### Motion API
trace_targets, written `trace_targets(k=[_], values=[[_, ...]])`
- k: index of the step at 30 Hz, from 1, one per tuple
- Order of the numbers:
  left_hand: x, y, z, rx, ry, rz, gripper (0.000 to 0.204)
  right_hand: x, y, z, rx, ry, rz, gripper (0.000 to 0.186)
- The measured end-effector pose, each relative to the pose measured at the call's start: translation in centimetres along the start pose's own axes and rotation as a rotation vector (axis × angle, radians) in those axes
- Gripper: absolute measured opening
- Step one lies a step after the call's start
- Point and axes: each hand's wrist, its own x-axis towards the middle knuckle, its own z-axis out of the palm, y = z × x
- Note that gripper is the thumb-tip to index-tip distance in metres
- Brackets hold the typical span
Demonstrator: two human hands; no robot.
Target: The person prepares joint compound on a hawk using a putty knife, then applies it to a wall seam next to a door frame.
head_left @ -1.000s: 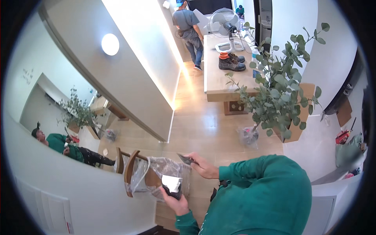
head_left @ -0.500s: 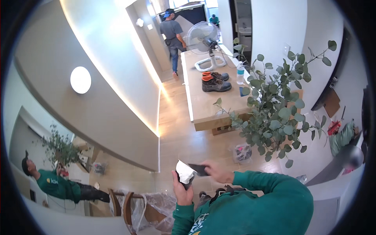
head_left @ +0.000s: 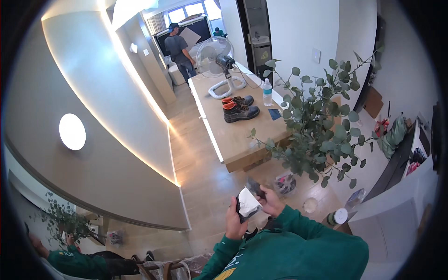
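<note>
My left hand [head_left: 235,224] is closed around a dark flat spreader that carries a thick mound of white putty-like paste [head_left: 248,202]. My right hand [head_left: 273,202] grips a dark flat scraper [head_left: 255,186], its blade tilted up beside the paste, against or very close to its right edge. Both hands are together in front of my chest. The handle ends are hidden by my fingers.
A long wooden table [head_left: 212,112] ahead bears a fan [head_left: 219,60], work boots [head_left: 239,112] and a water bottle [head_left: 267,93]. A leafy plant [head_left: 322,126] overhangs its near right. A lidded tub [head_left: 338,216] stands at lower right. A person [head_left: 178,49] is far off.
My view has shifted right and tilted up. My right hand has drawn in toward the left, and the scraper has swung from level to upright beside the paste. The far person has walked further away.
</note>
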Motion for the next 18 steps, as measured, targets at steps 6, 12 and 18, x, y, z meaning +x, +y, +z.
trace_targets(k=[6, 12, 18], values=[[2.7, 4.6, -5.1, -0.448, -0.125, -0.275, 0.026, -1.3, -3.4, 7.4, -0.141, 0.019, -0.196, 0.029], [3.9, 7.1, 2.1, -0.730, -0.133, -0.425, 0.017, 0.2, -6.4, 13.7, -0.310, -0.242, -0.273, 0.031], [5.8, 5.7, 5.4, -0.740, -0.213, -0.466, 0.016, 3.3, -7.6, 13.7, -0.209, -0.295, -0.197, 0.033]])
